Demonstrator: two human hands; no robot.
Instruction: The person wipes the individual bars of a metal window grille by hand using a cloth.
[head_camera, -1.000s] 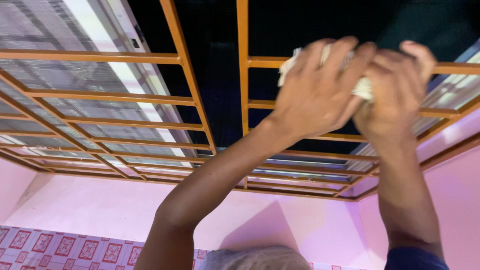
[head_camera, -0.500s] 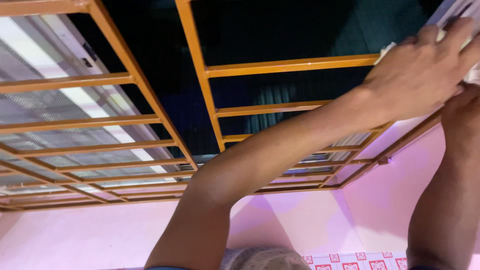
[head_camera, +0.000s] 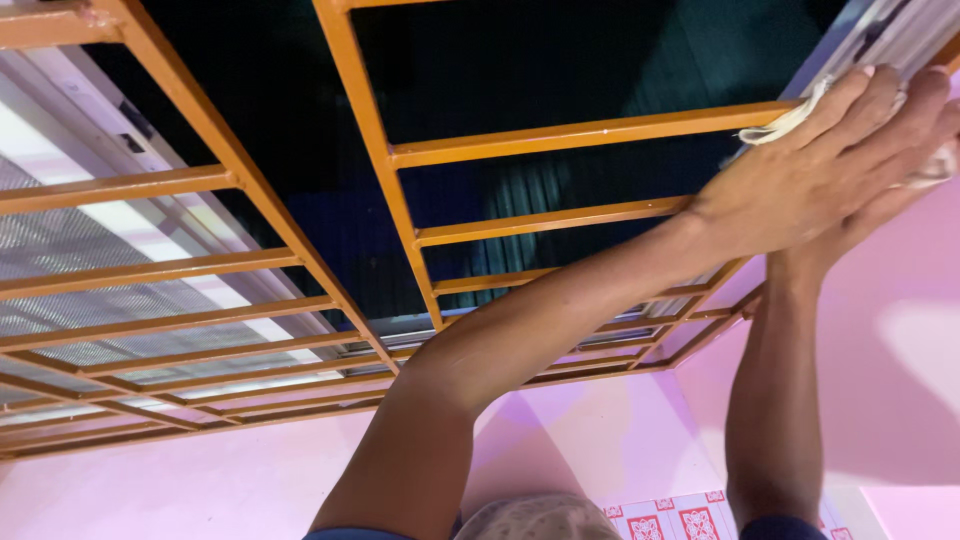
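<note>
Both my hands press a white cloth (head_camera: 787, 122) against the right end of an orange metal window grille (head_camera: 580, 132). My left hand (head_camera: 800, 185) lies flat over the cloth, its arm reaching up from the lower left. Beside and partly under it sits my right hand (head_camera: 905, 190), fingers overlapping the left, with its forearm rising straight from the lower right. Only small bits of cloth show past the fingers. The cloth sits where the grille meets a pale window frame (head_camera: 900, 30).
Dark glass (head_camera: 560, 70) fills the middle panes behind the bars. A mesh screen (head_camera: 110, 300) covers the left panes. Pink wall (head_camera: 880, 380) surrounds the window, with red-patterned tiles (head_camera: 670, 518) below. A rounded grey head covering (head_camera: 540, 520) shows at the bottom edge.
Both hands have slid with the cloth along the grille, from beside the middle upright bar to its right end. The view has shifted with them.
</note>
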